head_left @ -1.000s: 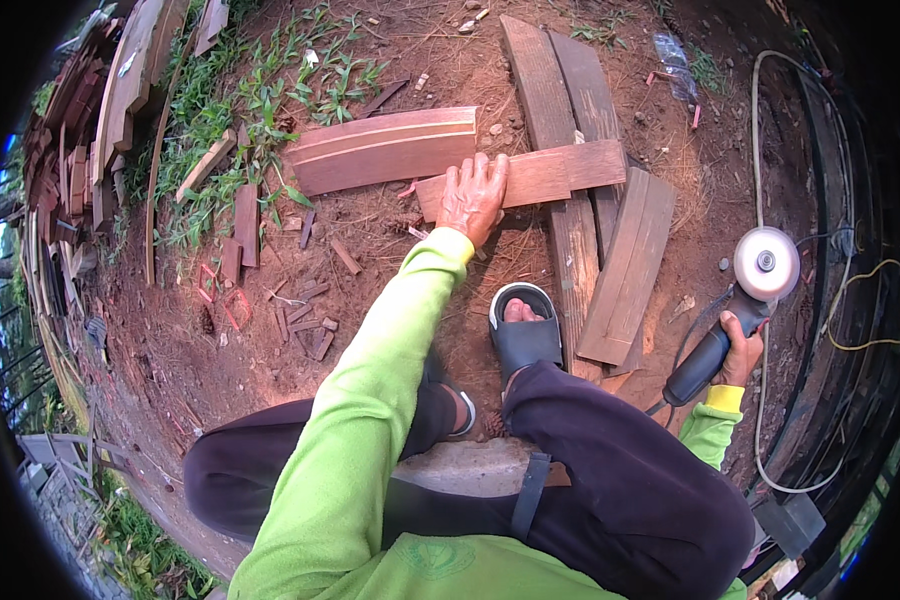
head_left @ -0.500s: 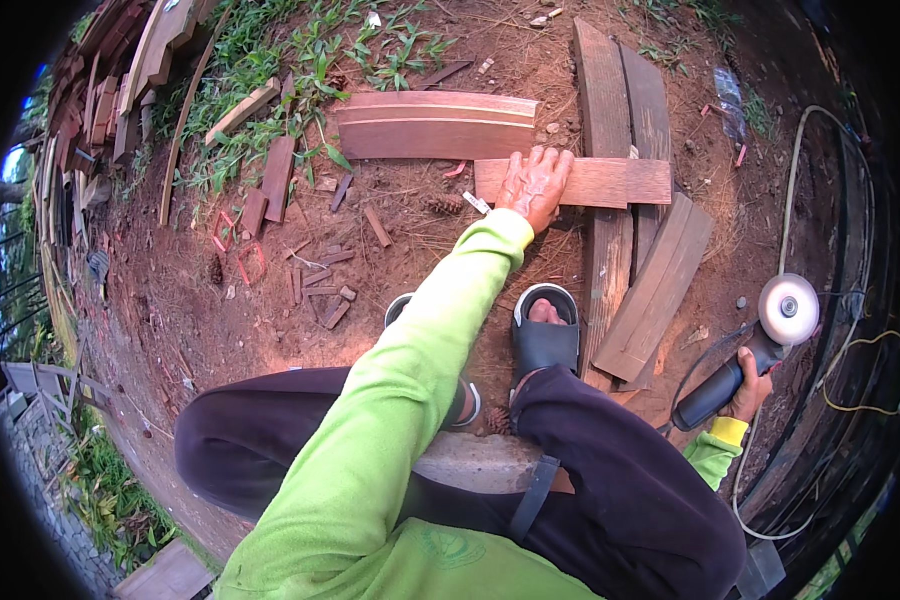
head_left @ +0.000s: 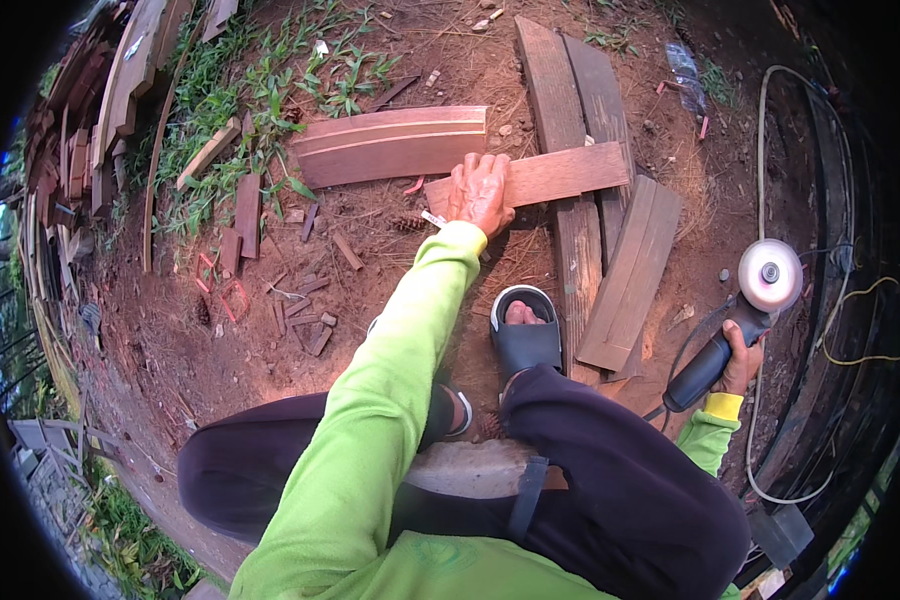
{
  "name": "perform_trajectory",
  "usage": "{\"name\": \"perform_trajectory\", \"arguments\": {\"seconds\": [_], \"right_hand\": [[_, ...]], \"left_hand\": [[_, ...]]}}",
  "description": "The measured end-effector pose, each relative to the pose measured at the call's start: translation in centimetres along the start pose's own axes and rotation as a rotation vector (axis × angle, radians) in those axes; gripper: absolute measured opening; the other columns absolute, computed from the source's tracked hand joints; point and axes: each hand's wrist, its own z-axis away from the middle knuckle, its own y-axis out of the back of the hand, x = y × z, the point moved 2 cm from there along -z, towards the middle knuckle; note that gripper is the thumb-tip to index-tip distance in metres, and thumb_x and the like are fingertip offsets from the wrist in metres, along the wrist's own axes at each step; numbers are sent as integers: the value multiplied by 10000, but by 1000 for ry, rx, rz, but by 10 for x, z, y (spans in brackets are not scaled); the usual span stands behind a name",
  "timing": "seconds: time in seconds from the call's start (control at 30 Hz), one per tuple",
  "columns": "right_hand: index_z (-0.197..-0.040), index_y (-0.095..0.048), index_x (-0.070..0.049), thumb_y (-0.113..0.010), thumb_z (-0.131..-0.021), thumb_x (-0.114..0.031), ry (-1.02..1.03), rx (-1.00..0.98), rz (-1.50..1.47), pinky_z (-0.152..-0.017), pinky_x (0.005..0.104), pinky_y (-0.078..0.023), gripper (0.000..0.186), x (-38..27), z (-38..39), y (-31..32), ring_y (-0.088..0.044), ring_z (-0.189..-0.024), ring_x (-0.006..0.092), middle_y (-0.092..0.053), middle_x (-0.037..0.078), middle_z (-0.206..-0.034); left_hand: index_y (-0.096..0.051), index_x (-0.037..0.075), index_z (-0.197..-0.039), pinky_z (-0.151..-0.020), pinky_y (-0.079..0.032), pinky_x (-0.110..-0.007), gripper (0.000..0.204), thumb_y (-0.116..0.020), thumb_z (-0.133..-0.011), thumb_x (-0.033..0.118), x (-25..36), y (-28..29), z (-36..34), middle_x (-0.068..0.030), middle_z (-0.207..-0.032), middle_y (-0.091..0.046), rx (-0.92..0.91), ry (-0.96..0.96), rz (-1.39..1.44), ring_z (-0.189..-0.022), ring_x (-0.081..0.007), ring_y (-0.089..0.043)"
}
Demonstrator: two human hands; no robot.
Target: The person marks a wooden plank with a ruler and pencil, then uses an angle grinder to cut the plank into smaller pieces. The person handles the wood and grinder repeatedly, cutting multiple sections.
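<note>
Meanwhile left hand (head_left: 480, 190) lies flat, released, on reddish plank (head_left: 560, 173); right hand (head_left: 742, 360) grasps angle grinder (head_left: 740, 315).

Only one package shows: a crumpled clear plastic wrapper (head_left: 686, 68) lying on the red earth beyond the upper right planks; no labels, signs or screens.
</note>
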Motion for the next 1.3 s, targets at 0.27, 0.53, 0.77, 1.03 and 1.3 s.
{"name": "perform_trajectory", "arguments": {"seconds": [0.27, 0.53, 0.77, 1.03, 1.3], "right_hand": [[-1003, -596, 0, -749, -715, -133, -8, 1, -35, -586, 266, -465, 352, -18, 10, -12, -564, -646, 122, -598, 33, -836], [-939, -609, -13, -744, -712, -142, -35, 75, -59, -550, 260, -453, 295, -17, 8, 3, -552, -610, 115, -593, 21, -796], [-930, -592, -9, -751, -732, -150, 31, 231, -111, -496, 268, -492, 290, -8, -1, 38, -572, -550, 137, -588, 41, -751], [-903, -599, 42, -760, -721, -165, -70, 379, -291, -445, 294, -487, 320, -19, -3, 82, -586, -495, 191, -596, 96, -682], [-873, -582, 32, -739, -749, -139, -157, 333, -469, -471, 347, -563, 263, -15, -2, 81, -614, -533, 223, -604, 134, -706]], "left_hand": [[-505, 75, -1206, -974, -383, -439, 753, -854, -547, 178, -5, 2, 4, -114, -1145, -569, 15, 77, 20, -1126, -316, -519], [-516, 46, -1267, -998, -395, -442, 797, -786, -529, 180, 23, 38, -12, -161, -1235, -572, 164, 54, 64, -1178, -341, -519], [-497, 31, -1241, -941, -370, -447, 761, -757, -548, 212, 111, 15, -23, -145, -1183, -559, 26, -228, 157, -1126, -317, -510], [-512, 42, -1175, -889, -400, -425, 689, -797, -591, 269, 206, -39, -26, -141, -1256, -543, -293, -507, 112, -1113, -294, -533], [-513, 97, -1205, -884, -409, -424, 697, -825, -616, 302, 231, -72, -4, -82, -1213, -566, -563, -621, -74, -1111, -253, -539]]}}
